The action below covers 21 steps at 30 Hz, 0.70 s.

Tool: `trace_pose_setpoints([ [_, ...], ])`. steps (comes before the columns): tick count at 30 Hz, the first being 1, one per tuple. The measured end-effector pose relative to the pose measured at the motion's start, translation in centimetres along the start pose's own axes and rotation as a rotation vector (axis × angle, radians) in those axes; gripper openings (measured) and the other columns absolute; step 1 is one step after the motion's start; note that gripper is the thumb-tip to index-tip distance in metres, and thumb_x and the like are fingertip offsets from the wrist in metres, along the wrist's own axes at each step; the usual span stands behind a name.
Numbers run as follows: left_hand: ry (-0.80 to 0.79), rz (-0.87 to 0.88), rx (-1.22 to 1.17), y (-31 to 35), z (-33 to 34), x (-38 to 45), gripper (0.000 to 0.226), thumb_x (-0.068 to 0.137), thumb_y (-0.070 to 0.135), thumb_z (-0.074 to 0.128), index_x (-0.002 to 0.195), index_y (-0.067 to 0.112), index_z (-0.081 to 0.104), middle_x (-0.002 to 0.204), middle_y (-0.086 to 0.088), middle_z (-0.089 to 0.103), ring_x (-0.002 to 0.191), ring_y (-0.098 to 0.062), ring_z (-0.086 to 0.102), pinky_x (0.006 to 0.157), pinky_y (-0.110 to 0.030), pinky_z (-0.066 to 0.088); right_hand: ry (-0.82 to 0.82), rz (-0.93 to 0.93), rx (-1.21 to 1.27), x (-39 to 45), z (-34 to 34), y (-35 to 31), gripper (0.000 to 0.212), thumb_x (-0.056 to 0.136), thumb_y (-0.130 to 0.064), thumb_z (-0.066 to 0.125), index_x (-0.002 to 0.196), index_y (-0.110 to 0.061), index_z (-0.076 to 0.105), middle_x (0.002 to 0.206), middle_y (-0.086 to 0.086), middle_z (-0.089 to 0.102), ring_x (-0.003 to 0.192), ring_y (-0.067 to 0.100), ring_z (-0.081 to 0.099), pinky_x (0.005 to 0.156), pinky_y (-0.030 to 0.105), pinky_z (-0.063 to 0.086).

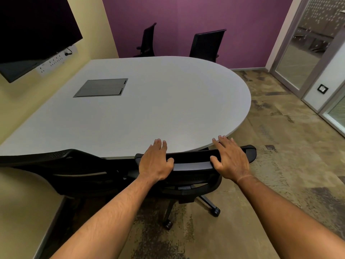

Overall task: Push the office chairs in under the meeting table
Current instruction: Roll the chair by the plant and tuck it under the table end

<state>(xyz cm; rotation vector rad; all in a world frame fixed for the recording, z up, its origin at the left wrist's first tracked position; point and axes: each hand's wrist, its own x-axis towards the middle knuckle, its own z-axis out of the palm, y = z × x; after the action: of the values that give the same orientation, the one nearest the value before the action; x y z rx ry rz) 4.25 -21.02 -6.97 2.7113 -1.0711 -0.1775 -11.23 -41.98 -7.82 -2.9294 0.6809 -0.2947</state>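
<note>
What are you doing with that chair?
A person is tidying a meeting room. Both hands, the left hand and the right hand, rest on the top of a black office chair, which sits right at the edge of the grey table. Another black chair is beside it on the left, also at the table's edge. Two more chairs stand on the far side by the purple wall.

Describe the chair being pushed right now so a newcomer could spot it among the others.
Start at the grey meeting table and go to its near edge, by the rounded end. The black office chair there has the left hand and right hand on its backrest top; the three other chairs have no hands on them.
</note>
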Motion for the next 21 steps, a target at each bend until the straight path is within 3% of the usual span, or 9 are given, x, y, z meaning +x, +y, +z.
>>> trace_pose_setpoints([
  [3,0.005,0.004,0.001,-0.2,0.0,-0.5,0.072,0.088,0.041,0.036,0.153,0.012,0.021,0.161,-0.009,0.016,0.147,-0.027,0.019,0.115,-0.038,0.024,-0.012,0.002,0.004,-0.5,0.0,-0.4,0.068,0.088,-0.042,0.045,0.147,-0.011,0.035,0.154,0.015,0.035,0.144,0.025,0.026,0.122,0.038,0.011],
  [8,0.012,-0.012,-0.009,-1.2,0.5,-1.0,0.071,0.091,0.041,0.034,0.154,0.012,0.017,0.162,-0.010,0.011,0.150,-0.022,0.006,0.119,-0.033,0.005,-0.015,0.001,0.013,-1.3,0.0,-1.3,0.066,0.087,-0.041,0.044,0.145,-0.010,0.037,0.152,0.014,0.038,0.143,0.025,0.028,0.122,0.039,0.012],
  [21,0.086,-0.005,-0.019,0.8,1.0,-0.1,0.077,0.088,0.045,0.033,0.153,0.006,0.017,0.161,-0.012,0.015,0.149,-0.020,0.009,0.117,-0.029,0.000,0.016,-0.047,0.010,0.5,-0.5,1.3,0.072,0.082,-0.046,0.041,0.143,-0.009,0.042,0.147,0.015,0.045,0.140,0.027,0.035,0.121,0.041,0.018],
])
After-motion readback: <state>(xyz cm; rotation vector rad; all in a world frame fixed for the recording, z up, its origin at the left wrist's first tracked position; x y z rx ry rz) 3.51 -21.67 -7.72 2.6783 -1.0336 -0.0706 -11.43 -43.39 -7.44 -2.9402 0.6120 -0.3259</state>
